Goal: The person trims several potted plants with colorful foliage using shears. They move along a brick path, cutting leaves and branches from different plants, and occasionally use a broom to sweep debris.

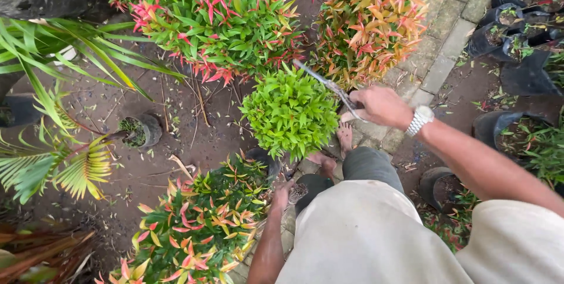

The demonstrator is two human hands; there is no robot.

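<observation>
Clenched around the handle of a pair of garden shears (329, 84), the right hand (379, 106) holds the blades out over the top right of a round, bright green shrub (291, 116), the tip reaching up toward the red-leaved bush behind it. A silver wristwatch (419, 121) sits on that wrist. The left hand (282, 195) hangs low beside the person's grey trousers (370, 169), closed on a small brush-like thing (298, 192) that is too dim to tell apart. Bare feet (343, 137) stand on the edge of a stone paving strip (452, 31) that runs toward the upper right corner of the yard. Dark bare soil (135, 172) covers the ground to the left of it. Red-and-green bushes (205, 19) crowd the top, an orange-tipped one (370, 19) stands just beside the paving, and another (200, 225) fills the bottom. Palm fronds (53, 143) lean in from the left edge, near a small black pot (141, 131). Black nursery bags (517, 14) cluster in the upper right corner.
</observation>
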